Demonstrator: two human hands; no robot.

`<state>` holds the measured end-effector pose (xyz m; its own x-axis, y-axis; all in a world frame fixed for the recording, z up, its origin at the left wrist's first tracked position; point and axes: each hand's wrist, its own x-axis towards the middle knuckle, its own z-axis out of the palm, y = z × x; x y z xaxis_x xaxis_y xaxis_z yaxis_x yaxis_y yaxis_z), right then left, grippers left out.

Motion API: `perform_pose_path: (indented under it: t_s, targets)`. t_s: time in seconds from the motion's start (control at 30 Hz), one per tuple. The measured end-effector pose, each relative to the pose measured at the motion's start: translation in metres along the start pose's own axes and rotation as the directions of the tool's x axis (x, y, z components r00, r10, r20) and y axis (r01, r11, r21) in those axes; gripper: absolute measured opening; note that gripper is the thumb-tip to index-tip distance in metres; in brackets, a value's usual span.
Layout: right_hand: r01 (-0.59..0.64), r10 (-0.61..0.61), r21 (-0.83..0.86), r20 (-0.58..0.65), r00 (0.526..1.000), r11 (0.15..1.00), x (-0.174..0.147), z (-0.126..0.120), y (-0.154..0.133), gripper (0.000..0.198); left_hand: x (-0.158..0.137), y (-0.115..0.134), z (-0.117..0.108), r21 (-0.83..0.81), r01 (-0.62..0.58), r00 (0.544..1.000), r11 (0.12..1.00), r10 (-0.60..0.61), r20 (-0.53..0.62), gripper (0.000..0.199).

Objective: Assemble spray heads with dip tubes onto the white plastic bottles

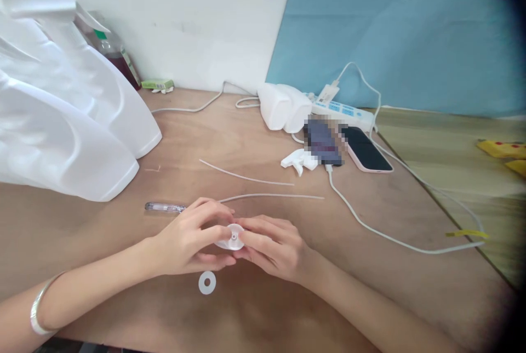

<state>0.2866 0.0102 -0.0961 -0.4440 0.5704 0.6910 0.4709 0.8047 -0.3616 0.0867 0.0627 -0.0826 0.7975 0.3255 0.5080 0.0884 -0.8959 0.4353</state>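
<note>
Between my two hands is a small round white plastic cap with a little hollow stem in its centre. My left hand grips it from the left, fingers curled round its edge. From the right, my right hand pinches the same cap with thumb and fingers. A flat white ring washer lies on the table just below my left hand. Above the hands are two thin white tubes, one lying free and the other partly behind my left fingers. A clear-handled screwdriver sits beside my left hand, its tip hidden.
Large white plastic shells stand at left, near a dark bottle and a green box. At the back right are white bottles, a white trigger sprayer head, two phones, a power strip and a looping cable.
</note>
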Motion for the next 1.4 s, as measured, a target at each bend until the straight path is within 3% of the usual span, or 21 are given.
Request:
perform_pose_path:
  t_s: [0.13, 0.3, 0.5, 0.7, 0.97, 1.17, 1.4]
  targets:
    - [-0.008, 0.011, -0.073, 0.043, 0.999, 0.997, 0.003, -0.001, -0.001, 0.018, -0.005, 0.000, -0.002, -0.013, 0.027, 1.000, 1.000, -0.027, -0.010, 0.020]
    - [-0.013, 0.020, -0.103, 0.065, 0.998, 0.995, 0.004, 0.000, -0.002, 0.016, -0.004, 0.000, -0.004, 0.038, -0.020, 0.998, 0.999, 0.022, -0.056, 0.018]
    - [-0.011, 0.020, -0.105, 0.086, 0.996, 0.994, 0.004, 0.001, 0.000, 0.014, -0.004, -0.002, -0.007, 0.056, -0.052, 0.998, 0.997, 0.053, -0.025, 0.013]
    - [-0.026, 0.030, -0.040, 0.095, 0.995, 0.999, 0.004, 0.000, 0.001, 0.015, -0.005, -0.008, -0.007, 0.019, -0.043, 0.999, 0.999, 0.042, 0.020, 0.013]
    - [-0.027, 0.026, 0.010, 0.136, 0.990, 1.000, 0.006, 0.001, 0.001, 0.012, -0.002, -0.006, -0.009, 0.139, -0.046, 0.998, 0.989, 0.039, 0.056, 0.016]
    - [-0.113, 0.108, 0.064, 0.071, 0.992, 0.992, -0.001, 0.004, 0.000, 0.036, -0.002, 0.000, -0.008, 0.103, 0.076, 0.996, 0.992, -0.080, 0.038, 0.018]
    - [-0.084, 0.082, 0.033, 0.069, 0.994, 0.996, -0.004, 0.007, 0.000, 0.048, 0.001, 0.006, -0.008, 0.200, 0.049, 0.997, 0.979, -0.059, 0.041, 0.025]
